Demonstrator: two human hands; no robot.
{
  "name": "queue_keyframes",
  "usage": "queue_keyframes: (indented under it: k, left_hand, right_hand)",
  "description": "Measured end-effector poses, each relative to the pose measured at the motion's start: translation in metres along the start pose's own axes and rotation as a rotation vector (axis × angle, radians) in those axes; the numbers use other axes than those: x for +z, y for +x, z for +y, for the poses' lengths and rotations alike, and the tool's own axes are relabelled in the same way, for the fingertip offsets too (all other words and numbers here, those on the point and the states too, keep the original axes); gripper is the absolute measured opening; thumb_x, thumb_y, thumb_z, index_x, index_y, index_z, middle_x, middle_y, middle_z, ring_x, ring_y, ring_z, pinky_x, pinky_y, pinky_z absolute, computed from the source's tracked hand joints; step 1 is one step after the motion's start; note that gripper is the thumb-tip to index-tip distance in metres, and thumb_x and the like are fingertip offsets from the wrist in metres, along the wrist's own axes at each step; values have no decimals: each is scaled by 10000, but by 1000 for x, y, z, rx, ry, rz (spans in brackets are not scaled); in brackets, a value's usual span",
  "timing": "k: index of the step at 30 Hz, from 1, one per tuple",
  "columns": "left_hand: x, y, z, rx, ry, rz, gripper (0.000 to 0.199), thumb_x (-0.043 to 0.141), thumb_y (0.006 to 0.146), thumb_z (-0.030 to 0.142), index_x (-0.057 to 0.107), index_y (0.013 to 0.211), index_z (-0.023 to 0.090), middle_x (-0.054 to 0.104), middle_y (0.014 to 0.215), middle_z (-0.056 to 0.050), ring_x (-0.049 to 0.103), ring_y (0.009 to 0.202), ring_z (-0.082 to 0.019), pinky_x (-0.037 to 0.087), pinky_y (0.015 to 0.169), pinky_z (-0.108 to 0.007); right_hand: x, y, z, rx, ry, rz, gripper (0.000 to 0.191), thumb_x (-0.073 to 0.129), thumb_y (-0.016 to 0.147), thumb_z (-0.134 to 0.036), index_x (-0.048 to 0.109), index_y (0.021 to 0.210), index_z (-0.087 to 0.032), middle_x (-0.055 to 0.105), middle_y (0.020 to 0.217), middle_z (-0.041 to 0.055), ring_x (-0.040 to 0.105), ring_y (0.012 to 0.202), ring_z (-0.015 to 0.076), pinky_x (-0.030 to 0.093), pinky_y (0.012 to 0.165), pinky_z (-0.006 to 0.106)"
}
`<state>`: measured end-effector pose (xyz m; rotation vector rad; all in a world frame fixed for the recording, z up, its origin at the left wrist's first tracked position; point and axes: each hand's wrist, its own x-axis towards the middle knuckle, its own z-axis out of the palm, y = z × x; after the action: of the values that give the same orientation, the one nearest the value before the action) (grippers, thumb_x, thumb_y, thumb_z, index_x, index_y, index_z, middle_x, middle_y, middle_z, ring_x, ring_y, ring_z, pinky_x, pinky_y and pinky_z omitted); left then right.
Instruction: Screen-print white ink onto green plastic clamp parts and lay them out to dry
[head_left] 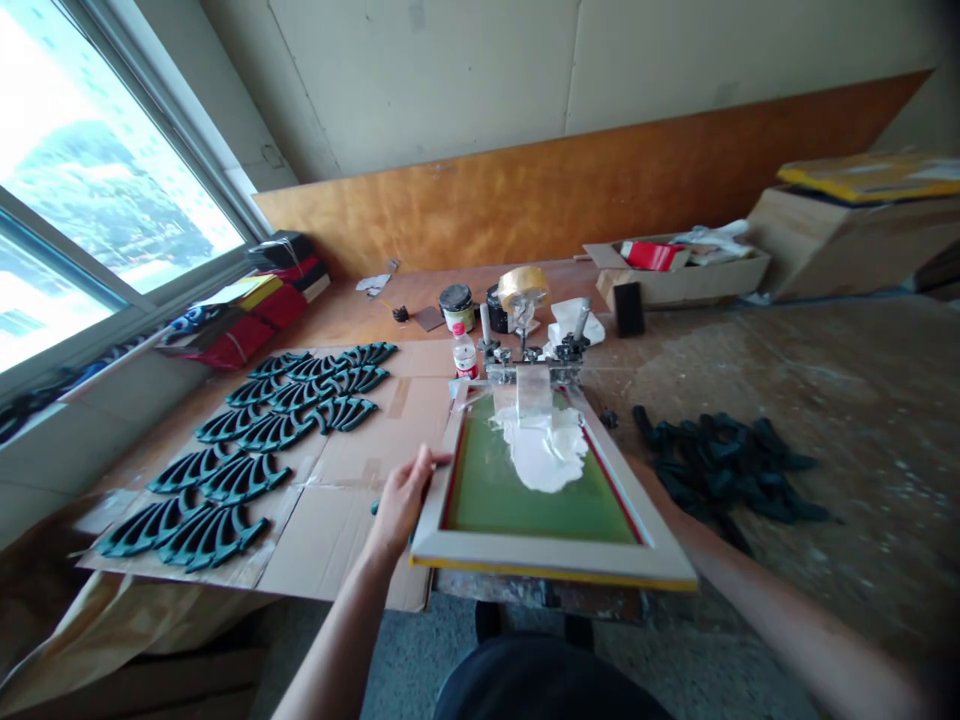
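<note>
A screen printing frame [555, 565] with green mesh and a pale rim is held in a metal hinge clamp [534, 373] at its far end. White ink [546, 455] lies on the upper part of the mesh, around a squeegee [534, 395]. My left hand [405, 495] is at the left edge of the frame, its fingers pressed together; what they hold, if anything, is partly hidden. My right forearm [739, 570] reaches to the frame's right side, and the right hand's fingers are hidden behind the frame.
Dark green fan-shaped pieces [214, 535] lie in rows on cardboard [322, 530] at left. More dark pieces [724, 460] are heaped at right. Behind the clamp stand a bottle [464, 352], an ink can [457, 308] and a tape roll [523, 288]. Boxes [690, 283] line the back right.
</note>
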<state>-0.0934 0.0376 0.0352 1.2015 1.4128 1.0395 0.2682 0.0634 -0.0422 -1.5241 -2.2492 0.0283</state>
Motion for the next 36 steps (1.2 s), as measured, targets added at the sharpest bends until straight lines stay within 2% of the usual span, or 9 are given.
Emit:
queue_keyframes:
  k: [4,8,11,17,21,26,29,33,36]
  left_hand:
    - [14,-8,-78,-48,133,-49,675,582,793,515,483,1366,172,622,666,11,546,608,-147,396,571,-230]
    - [23,0,-104,-86,252,1,643,574,800,461,456,1385,222,664,741,-10,603,685,-183,422,605,-246]
    - [21,3,-107,-87,305,-31,601,530,829,465,464,1372,217,671,770,-19,621,717,-195,439,629,-255]
    - [18,4,-114,-85,314,-56,591,488,856,484,454,1373,199,686,862,-42,643,787,-203,458,695,-268]
    - [20,3,-111,-72,319,-58,591,486,857,473,461,1364,172,673,820,-36,628,753,-198,453,680,-273]
    - [20,1,-104,-84,238,-48,596,519,839,472,472,1353,174,668,780,-28,611,711,-185,447,645,-265]
    - [20,1,-104,-117,161,-33,616,559,808,507,496,1334,193,665,751,-17,596,664,-170,435,597,-249]
    - [18,1,-96,-139,80,-45,690,612,763,534,494,1336,168,637,684,1,556,594,-142,399,532,-225]
    - [12,-2,-73,-132,29,-85,806,647,733,552,417,1398,159,563,571,51,459,482,-98,317,459,-198]
  right_hand:
    - [-27,46,-2,48,19,124,331,475,899,-272,570,1204,-185,584,1130,113,585,987,241,503,839,365]
    - [-25,95,-47,-107,-69,-15,441,665,761,-209,550,1184,-160,569,1156,118,521,1080,267,453,911,373]
    - [-10,91,-70,-140,-78,-206,147,578,776,-101,611,897,-179,630,884,65,570,879,217,467,753,304]
    - [-12,25,-64,-502,7,-256,226,427,789,-29,606,800,-168,611,793,68,530,799,197,424,695,296]
    - [-25,29,-59,-529,86,-354,173,495,773,-65,608,764,-196,608,753,33,530,769,176,412,668,278]
    - [-5,19,-67,-480,56,-80,239,429,848,-70,647,871,-166,642,853,74,552,845,199,446,734,313]
    - [-1,2,-66,-548,96,-88,259,417,868,-88,655,942,-160,651,895,84,566,863,197,462,760,316]
    - [-17,33,-62,-408,183,-176,223,526,881,-189,633,1075,-210,658,922,45,587,880,185,477,783,296]
    - [-33,85,-62,-194,121,-134,495,611,852,-259,492,1333,-268,648,1022,42,603,915,198,484,799,300]
